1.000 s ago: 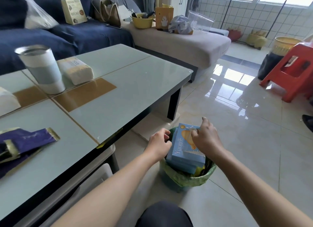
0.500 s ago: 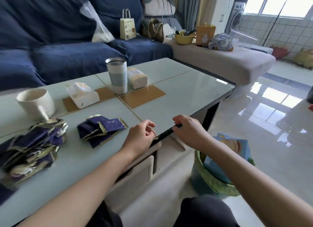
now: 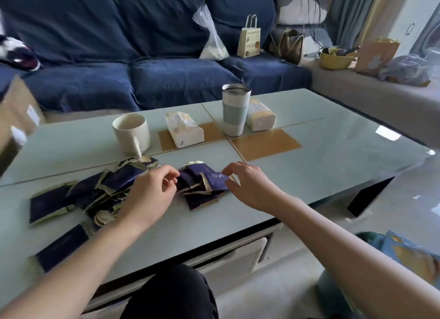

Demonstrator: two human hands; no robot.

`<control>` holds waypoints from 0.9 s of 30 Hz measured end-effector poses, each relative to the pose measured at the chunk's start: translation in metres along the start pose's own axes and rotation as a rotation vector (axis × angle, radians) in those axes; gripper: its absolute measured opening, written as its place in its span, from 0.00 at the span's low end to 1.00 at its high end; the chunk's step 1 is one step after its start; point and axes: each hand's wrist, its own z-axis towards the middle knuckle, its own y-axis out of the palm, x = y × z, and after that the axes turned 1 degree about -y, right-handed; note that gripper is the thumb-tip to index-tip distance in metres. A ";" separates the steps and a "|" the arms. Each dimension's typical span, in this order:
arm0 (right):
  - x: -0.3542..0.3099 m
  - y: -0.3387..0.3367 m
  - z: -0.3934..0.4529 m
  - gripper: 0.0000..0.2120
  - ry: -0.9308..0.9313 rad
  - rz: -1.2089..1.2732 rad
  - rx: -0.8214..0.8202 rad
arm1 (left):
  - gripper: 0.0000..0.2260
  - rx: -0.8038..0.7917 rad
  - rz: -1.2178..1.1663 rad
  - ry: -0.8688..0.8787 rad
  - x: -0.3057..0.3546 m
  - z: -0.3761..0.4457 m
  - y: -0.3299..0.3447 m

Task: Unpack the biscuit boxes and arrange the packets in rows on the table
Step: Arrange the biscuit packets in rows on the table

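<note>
Purple biscuit packets with gold edges lie on the pale glass table (image 3: 333, 166). A small pile (image 3: 202, 184) sits between my hands, and a larger loose heap (image 3: 95, 195) spreads to the left. My right hand (image 3: 250, 184) pinches the right gold edge of the top packet of the small pile. My left hand (image 3: 150, 192) has its fingers curled at that pile's left edge; whether it holds a packet is unclear. An empty blue biscuit box (image 3: 409, 254) sticks out of a green bin (image 3: 333, 290) on the floor at the lower right.
Behind the packets stand a white mug (image 3: 131, 133), a tissue pack (image 3: 184, 129), a tall tumbler (image 3: 235, 109) and a second tissue pack (image 3: 260, 115). A cardboard box (image 3: 16, 111) sits at the left edge. A blue sofa runs behind the table.
My hands left the blue box in the bin, passed the table's front edge and now reach the small pile of purple packets. My view swung left from the floor to the table.
</note>
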 end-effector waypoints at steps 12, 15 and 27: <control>-0.082 0.038 0.051 0.23 -0.317 -0.118 -0.109 | 0.11 0.249 0.230 -0.012 -0.050 -0.019 -0.069; -0.103 0.051 0.055 0.25 -0.351 -0.127 -0.122 | 0.12 0.204 0.268 -0.081 -0.072 -0.032 -0.085; -0.156 0.082 0.068 0.32 -0.451 -0.139 -0.208 | 0.56 -0.321 0.272 -0.201 -0.127 -0.079 -0.121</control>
